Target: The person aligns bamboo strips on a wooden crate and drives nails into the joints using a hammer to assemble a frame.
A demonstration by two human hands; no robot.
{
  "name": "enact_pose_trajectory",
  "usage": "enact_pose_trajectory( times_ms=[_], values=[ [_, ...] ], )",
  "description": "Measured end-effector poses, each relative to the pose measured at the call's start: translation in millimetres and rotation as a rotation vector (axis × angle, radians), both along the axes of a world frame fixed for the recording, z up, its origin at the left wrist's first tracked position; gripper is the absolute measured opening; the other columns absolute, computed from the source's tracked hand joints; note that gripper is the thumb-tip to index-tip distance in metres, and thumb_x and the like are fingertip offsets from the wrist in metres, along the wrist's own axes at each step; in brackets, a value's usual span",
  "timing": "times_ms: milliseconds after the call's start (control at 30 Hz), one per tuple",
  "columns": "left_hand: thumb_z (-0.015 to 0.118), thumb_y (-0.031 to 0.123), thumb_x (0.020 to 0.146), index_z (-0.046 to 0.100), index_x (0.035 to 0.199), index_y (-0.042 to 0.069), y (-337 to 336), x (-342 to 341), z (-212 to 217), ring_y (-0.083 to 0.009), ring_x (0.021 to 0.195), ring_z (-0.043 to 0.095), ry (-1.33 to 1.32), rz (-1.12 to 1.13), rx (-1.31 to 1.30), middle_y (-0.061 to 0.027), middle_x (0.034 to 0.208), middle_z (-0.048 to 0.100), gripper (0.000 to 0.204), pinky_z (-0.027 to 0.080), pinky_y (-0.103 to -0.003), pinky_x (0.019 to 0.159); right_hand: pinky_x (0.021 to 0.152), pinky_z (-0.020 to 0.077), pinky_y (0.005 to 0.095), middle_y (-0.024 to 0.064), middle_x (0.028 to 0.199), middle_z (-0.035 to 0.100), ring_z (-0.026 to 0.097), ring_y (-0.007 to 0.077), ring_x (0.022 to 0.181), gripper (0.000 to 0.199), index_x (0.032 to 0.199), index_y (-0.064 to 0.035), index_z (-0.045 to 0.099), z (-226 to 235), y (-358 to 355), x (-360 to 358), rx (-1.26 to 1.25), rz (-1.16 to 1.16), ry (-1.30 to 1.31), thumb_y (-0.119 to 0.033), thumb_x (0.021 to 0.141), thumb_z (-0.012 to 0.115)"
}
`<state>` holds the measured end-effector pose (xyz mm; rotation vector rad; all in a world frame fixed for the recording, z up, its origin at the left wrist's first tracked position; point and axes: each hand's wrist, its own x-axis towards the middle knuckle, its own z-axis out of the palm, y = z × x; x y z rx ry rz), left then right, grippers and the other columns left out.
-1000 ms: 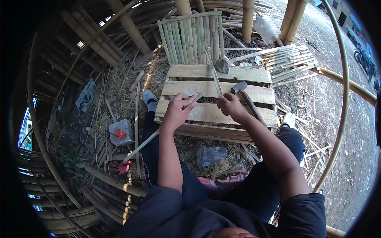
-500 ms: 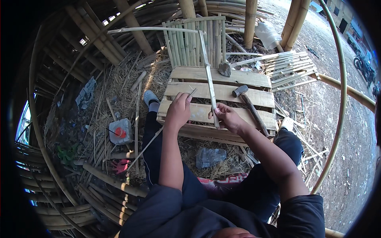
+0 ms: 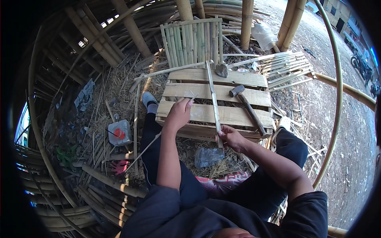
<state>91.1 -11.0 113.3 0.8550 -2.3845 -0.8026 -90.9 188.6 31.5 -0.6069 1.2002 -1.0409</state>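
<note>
My right hand (image 3: 232,139) is closed around the near end of a long bamboo strip (image 3: 214,104). The strip runs away from me over a low slatted wooden table (image 3: 180,90). At its far end it meets a second bamboo strip (image 3: 174,70), which stretches left at an angle. Over the table's left side, my left hand (image 3: 179,114) is pinched on thin nail-like pieces (image 3: 193,94) whose tips poke out past the fingers. A hammer (image 3: 247,107) with a wooden handle lies on the right of the tabletop. A grey stone (image 3: 222,70) rests at the table's far edge.
Behind the table a bamboo slat panel (image 3: 192,43) stands upright; another slatted frame (image 3: 289,68) lies at the right. Left of my leg are a pale block (image 3: 120,133) with a red container and a red glove (image 3: 120,166). A plastic bag (image 3: 208,157) lies below the table.
My right hand has drawn the joined strips nearer and lowered them, so the corner now sits by the table's far edge. My left hand has stayed nearly in place.
</note>
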Motion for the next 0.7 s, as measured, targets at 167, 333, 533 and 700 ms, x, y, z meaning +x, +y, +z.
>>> enact_pose_trajectory(
  times_ms=[167,333,533,700],
  values=[
    [0.058,0.019,0.105,0.068,0.127,0.001,16.0,-14.7,-8.5,-0.0426,0.100,0.065,-0.086,-0.073,0.081,-0.0244,0.108,0.065,0.030,0.051,-0.048,0.087,0.049,0.0540,0.0290,0.0033,0.090,0.069,0.065,0.0153,0.061,0.019,0.112,-0.0094,0.056,-16.3,6.7,-0.3,0.042,0.034,0.088,-0.028,0.111,0.052],
    [0.067,0.020,0.100,0.069,0.133,0.011,24.7,-29.4,-44.2,-0.0378,0.096,0.066,-0.033,-0.270,0.058,-0.0182,0.105,0.063,0.034,0.053,-0.044,0.085,0.053,0.0598,0.0352,0.0143,0.083,0.071,0.072,0.0228,0.062,0.034,0.113,0.0059,0.064,-35.0,4.5,-13.8,0.110,-0.032,0.386,-0.027,0.106,0.062],
    [0.071,0.021,0.096,0.072,0.131,0.014,36.0,-41.6,-55.9,-0.0334,0.093,0.065,-0.256,-0.210,0.001,-0.0123,0.101,0.060,0.035,0.053,-0.045,0.085,0.049,0.0590,0.0353,0.0152,0.067,0.071,0.072,0.0228,0.054,0.040,0.088,0.0087,0.070,0.4,5.4,-16.2,0.163,-0.031,0.566,-0.029,0.103,0.068],
    [0.072,0.020,0.094,0.074,0.128,0.017,39.2,-53.6,-68.0,-0.0291,0.097,0.063,-0.225,-0.166,-0.143,-0.0105,0.098,0.058,0.034,0.054,-0.044,0.084,0.048,0.0579,0.0373,0.0160,0.063,0.070,0.073,0.0232,0.055,0.042,0.082,0.0066,0.072,-9.1,7.0,-21.1,0.113,-0.091,0.668,-0.031,0.099,0.072]
  ],
)
